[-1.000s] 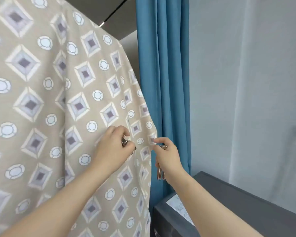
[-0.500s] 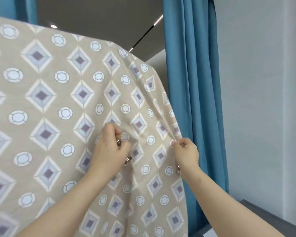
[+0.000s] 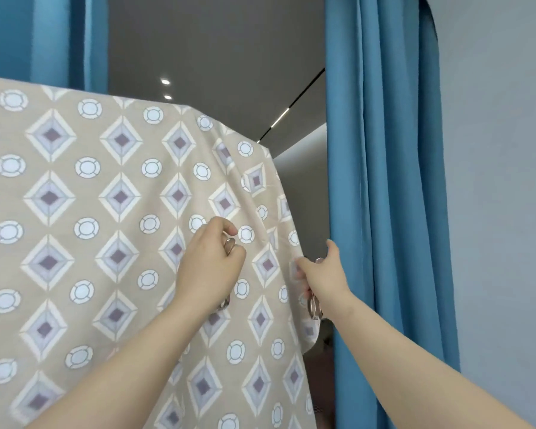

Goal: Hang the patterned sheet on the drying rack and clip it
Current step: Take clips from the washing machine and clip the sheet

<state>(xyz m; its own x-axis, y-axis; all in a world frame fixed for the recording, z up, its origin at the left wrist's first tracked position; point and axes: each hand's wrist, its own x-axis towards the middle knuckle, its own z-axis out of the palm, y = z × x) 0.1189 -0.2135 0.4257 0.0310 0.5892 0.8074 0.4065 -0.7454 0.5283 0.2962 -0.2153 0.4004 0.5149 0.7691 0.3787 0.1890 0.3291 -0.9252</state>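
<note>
1. Fabric fills the left and centre of the view: the patterned sheet [image 3: 106,212], beige with diamonds and rings, hangs draped over a high straight line. The cloth covers whatever bears it.
2. At its top right corner the sheet folds over and drops in slanting creases. Its right edge runs down just beside the blue curtain [image 3: 384,212].
3. Left hand [image 3: 211,267] is up against the front of the sheet, about mid-height. The fingers are curled in tight, and thumb and forefinger pinch a metal clip [image 3: 229,245].
4. Below that same hand a second clip [image 3: 225,305] pokes out under the heel of the palm. How it is held, I cannot tell.
5. Right hand [image 3: 322,274] is at the sheet's right edge. The thumb lies across the front of the cloth and the other fingers go round behind it, so the edge is pinched between them. One finger points upward, close to the curtain.
6. Hanging clips [image 3: 314,308], shiny metal loops, dangle beneath the right palm against the sheet's edge.
7. Behind the sheet, a grey ceiling carries two round lights [image 3: 166,88] and a thin light strip. A second blue curtain [image 3: 44,41] hangs at far left, and a pale wall [image 3: 492,181] fills the right.
</note>
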